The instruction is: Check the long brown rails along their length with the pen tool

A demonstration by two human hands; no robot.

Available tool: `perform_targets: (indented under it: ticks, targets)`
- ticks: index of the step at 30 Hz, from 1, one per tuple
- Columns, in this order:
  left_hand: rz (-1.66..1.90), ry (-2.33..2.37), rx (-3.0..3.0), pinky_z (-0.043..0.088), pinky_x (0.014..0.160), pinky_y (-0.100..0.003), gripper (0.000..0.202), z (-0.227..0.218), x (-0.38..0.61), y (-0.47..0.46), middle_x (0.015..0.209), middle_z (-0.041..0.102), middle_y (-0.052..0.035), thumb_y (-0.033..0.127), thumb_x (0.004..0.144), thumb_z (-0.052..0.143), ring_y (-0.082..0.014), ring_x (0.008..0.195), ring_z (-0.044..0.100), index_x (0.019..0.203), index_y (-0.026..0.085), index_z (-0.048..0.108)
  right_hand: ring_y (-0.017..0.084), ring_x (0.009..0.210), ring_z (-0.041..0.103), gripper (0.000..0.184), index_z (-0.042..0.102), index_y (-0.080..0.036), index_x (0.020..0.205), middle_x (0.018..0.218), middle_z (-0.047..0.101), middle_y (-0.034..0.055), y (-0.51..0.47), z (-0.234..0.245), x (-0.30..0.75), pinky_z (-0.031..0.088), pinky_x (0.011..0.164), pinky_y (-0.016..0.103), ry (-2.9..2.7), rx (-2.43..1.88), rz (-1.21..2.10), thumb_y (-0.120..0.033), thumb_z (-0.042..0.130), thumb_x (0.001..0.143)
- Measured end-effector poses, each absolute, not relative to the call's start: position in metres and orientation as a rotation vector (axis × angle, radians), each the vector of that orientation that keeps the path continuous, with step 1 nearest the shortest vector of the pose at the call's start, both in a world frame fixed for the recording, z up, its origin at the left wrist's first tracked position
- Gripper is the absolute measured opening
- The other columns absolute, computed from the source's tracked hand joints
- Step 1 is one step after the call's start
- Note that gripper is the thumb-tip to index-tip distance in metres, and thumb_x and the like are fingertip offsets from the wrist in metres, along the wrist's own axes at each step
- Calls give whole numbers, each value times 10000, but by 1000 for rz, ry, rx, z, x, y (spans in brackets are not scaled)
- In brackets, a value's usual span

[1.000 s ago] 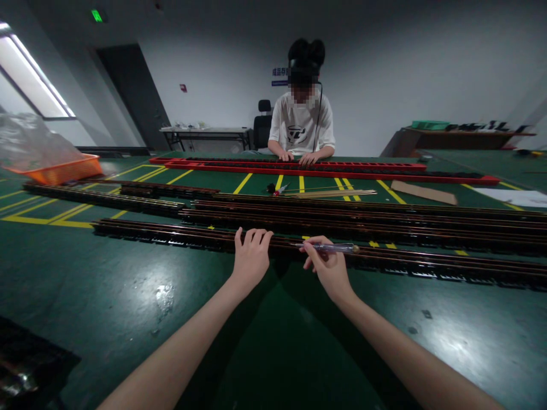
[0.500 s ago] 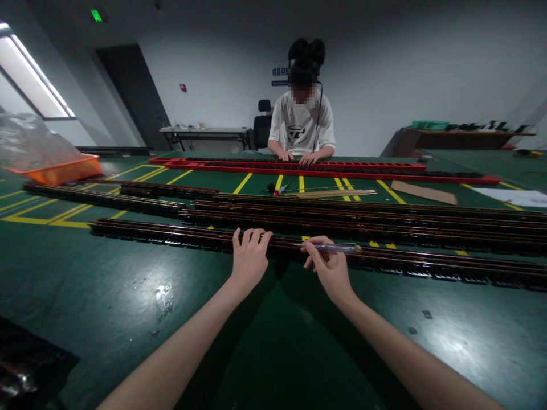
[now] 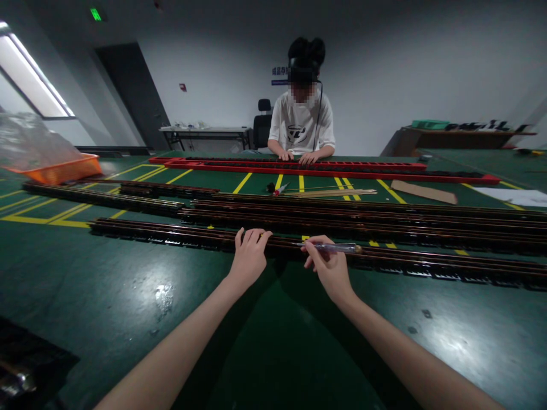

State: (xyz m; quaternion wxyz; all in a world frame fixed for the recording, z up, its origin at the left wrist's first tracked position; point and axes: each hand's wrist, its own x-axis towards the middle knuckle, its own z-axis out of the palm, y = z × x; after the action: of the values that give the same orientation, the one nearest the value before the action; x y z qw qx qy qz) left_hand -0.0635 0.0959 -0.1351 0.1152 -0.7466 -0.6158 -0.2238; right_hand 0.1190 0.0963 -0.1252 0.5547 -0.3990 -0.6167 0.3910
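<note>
Between the thumb and fingers of my right hand (image 3: 330,267) is a small screwdriver (image 3: 337,247) with a clear handle. Its thin tip points left and meets the nearest long dark rail (image 3: 171,232), or hovers just over it; which one, I cannot tell. My left hand (image 3: 250,259) lies across the same rail, to the left of the tip, its fingers curled over the top and gripping it. The rail is black with copper-coloured strips along its length. Its near edge looks notched.
More dark rails (image 3: 299,215) lie just behind. Beyond them are thin sticks (image 3: 333,192), a cardboard strip (image 3: 423,192) and red trays (image 3: 239,167), where another person (image 3: 301,122) works. An orange basket (image 3: 64,169) stands left. Another dark bundle (image 3: 34,364) is at lower left.
My left hand has shifted very slightly, its wrist a little left. My right hand and the screwdriver stay practically where they were.
</note>
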Motion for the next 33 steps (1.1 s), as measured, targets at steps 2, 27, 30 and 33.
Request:
perform_targets:
  ticks: [2,27,30,33]
  targets:
    - [-679,-1805,-2223,198,1070,-476,475,-135,-64,96,1139,605,-74,3,761,327,-220,1133,488,1145,176,547,96,458,558,204,568,-183,802,733,640,17,96,-125,119,408,404,204,-1456,-945,921,-386,589,816]
    - [-663,-1739,-2201,267,999,-460,351,-136,-63,98,1099,615,-82,425,846,499,-245,1070,516,1092,179,549,98,459,556,205,564,-182,810,737,641,17,97,-126,119,394,407,207,-1443,-957,944,-386,591,817]
    - [-662,-1745,-2196,272,995,-462,337,-135,-63,98,1094,615,-82,418,848,503,-246,1066,517,1082,179,551,99,460,559,205,566,-183,813,738,641,16,97,-126,119,397,406,206,-1451,-950,943,-387,585,822]
    - [-668,-1741,-2193,280,990,-462,311,-135,-62,98,1089,617,-78,399,855,496,-244,1057,520,1076,188,553,98,462,560,208,568,-181,813,737,641,17,97,-126,119,402,407,206,-1459,-945,941,-388,584,823]
